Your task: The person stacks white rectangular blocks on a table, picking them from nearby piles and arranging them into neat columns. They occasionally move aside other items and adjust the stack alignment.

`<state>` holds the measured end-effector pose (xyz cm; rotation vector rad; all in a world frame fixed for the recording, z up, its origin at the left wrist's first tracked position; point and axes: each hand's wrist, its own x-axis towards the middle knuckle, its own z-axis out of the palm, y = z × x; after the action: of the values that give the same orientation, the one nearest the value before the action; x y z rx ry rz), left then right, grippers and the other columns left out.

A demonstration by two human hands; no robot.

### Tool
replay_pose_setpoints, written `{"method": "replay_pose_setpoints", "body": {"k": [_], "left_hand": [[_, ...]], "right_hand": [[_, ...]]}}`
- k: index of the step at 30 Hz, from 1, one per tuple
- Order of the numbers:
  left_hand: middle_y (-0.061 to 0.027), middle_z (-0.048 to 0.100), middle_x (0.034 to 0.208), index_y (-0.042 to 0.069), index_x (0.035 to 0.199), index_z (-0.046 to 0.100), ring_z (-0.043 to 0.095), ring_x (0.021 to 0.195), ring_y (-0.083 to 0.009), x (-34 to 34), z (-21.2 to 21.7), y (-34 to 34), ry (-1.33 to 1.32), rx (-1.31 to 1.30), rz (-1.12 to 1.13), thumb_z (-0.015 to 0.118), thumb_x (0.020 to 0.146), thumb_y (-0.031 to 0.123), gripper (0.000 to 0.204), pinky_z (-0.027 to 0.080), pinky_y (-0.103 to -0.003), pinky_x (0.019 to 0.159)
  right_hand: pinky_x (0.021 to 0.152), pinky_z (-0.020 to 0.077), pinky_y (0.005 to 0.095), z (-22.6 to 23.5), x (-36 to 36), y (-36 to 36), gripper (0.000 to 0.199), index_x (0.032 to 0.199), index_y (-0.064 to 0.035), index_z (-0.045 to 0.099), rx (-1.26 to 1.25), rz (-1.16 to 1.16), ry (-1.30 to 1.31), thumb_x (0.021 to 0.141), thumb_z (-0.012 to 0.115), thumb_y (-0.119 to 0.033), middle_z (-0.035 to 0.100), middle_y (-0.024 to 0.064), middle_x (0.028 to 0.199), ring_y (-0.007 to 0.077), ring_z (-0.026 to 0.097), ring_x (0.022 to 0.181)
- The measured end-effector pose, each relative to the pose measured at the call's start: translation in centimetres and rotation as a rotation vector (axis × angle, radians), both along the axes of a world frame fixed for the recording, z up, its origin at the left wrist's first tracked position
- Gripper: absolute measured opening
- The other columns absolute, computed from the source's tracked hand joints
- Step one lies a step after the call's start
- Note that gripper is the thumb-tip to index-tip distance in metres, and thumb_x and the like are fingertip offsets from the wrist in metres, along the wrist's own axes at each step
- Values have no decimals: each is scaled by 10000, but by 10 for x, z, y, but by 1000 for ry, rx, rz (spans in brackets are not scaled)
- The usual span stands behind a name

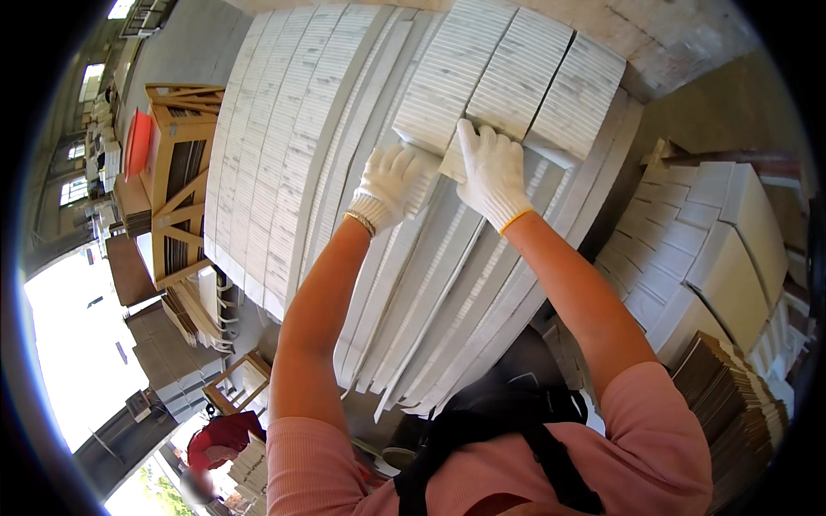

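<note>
Both my hands wear white knitted gloves and reach over a big stack of white, grey-veined strips (275, 138). My left hand (385, 185) is closed at the left end of a short bundle of white strips (452, 162). At the other end of this bundle, my right hand (492, 172) has its fingers curled over it, close to the near edge of the upper blocks. Those upper blocks of strips (508, 69) stand side by side with narrow dark gaps between them. Under my hands lie long pale strips (430, 284) in rows. Gloves hide part of the bundle.
To the right stands a pile of white wrapped packs (688, 241), with stacked brown cardboard (731, 404) nearer me. At left are a wooden crate (181, 189) and a red round object (138, 144). A person in red (224, 439) is at the lower left.
</note>
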<state>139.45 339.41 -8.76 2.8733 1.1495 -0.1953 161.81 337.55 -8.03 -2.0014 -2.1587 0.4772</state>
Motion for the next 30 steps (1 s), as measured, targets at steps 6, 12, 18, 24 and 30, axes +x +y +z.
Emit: {"method": "replay_pose_setpoints", "body": {"k": [6,12,18,24,30], "left_hand": [[-97,592,1208,112,1261,544,539,1194,-279,27,22,25,44,-109,-56,690,778,175,508,366,-485,1066],[-112,674,1079,92,1164,617,641,1063,-309,53,57,17,313,-277,108,710,779,163,403,463,-441,964],[-159,691,1114,48,1169,610,667,1057,-330,30,112,-34,384,-405,515,762,742,257,499,539,-462,884],[-174,658,1143,20,1245,503,664,1037,-284,-104,101,-229,-587,-490,1168,924,520,344,899,577,-403,835],[-139,708,1070,-69,1243,592,693,955,-241,-151,144,-510,-1654,-953,1400,782,657,212,677,559,-365,852]], "right_hand": [[787,487,435,6,-8,1,902,1447,-133,347,-74,-41,-94,705,821,-331,607,107,1071,292,625,973],[835,492,437,9,-7,-5,910,1465,-143,335,-91,-29,-44,708,811,-313,620,105,1112,300,623,1032],[814,504,450,12,-13,-10,782,1362,-118,436,19,-33,39,676,802,-200,654,140,1051,328,654,991],[810,520,466,31,-15,-24,810,1333,-123,455,-50,-20,-36,632,834,-269,653,176,1076,341,659,997],[893,502,467,54,-34,-109,936,1405,-93,438,11,-10,94,601,844,-345,640,190,1163,366,618,1094]]}}
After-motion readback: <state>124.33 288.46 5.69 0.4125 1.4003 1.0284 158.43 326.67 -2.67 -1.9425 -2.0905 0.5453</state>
